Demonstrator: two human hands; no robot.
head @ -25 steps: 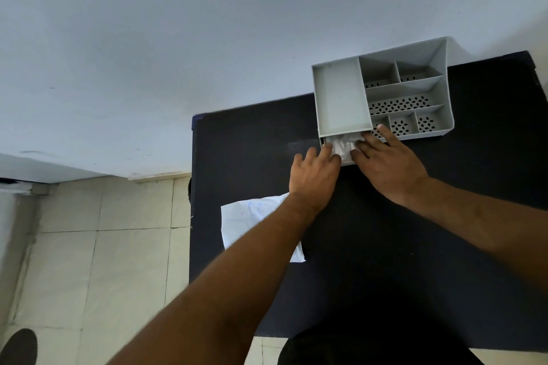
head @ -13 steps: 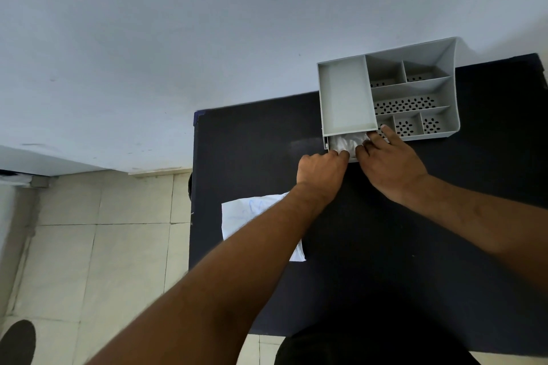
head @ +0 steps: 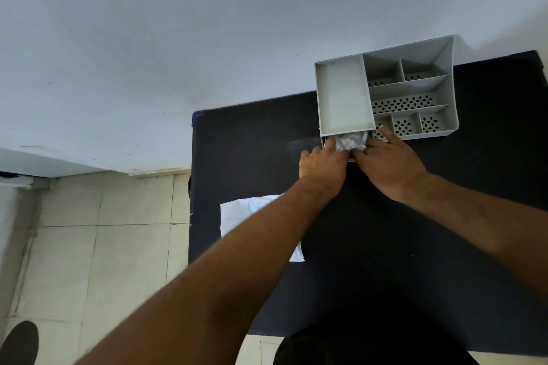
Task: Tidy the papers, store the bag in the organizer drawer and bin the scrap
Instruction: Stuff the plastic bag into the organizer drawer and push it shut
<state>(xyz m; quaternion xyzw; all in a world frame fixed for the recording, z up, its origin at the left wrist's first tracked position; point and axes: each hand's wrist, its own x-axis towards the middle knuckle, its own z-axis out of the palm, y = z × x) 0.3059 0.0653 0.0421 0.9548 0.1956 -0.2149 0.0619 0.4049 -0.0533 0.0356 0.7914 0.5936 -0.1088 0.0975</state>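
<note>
A grey desk organizer (head: pixel 344 95) with several compartments stands at the back of the dark table (head: pixel 370 246). Its low drawer is pulled out toward me, and a crumpled whitish plastic bag (head: pixel 351 141) lies in the drawer opening. My left hand (head: pixel 321 164) and my right hand (head: pixel 385 166) sit side by side at the drawer front, fingers on the bag. White papers (head: pixel 246 213) lie on the table's left part, partly hidden under my left forearm.
The table's left edge drops to a tiled floor (head: pixel 98 246). A white wall (head: pixel 207 38) rises right behind the organizer. A dark shoe tip (head: pixel 19 341) shows at the bottom left.
My left hand has curled and slid right against my right hand at the drawer. More of the bag now shows bunched between the fingertips.
</note>
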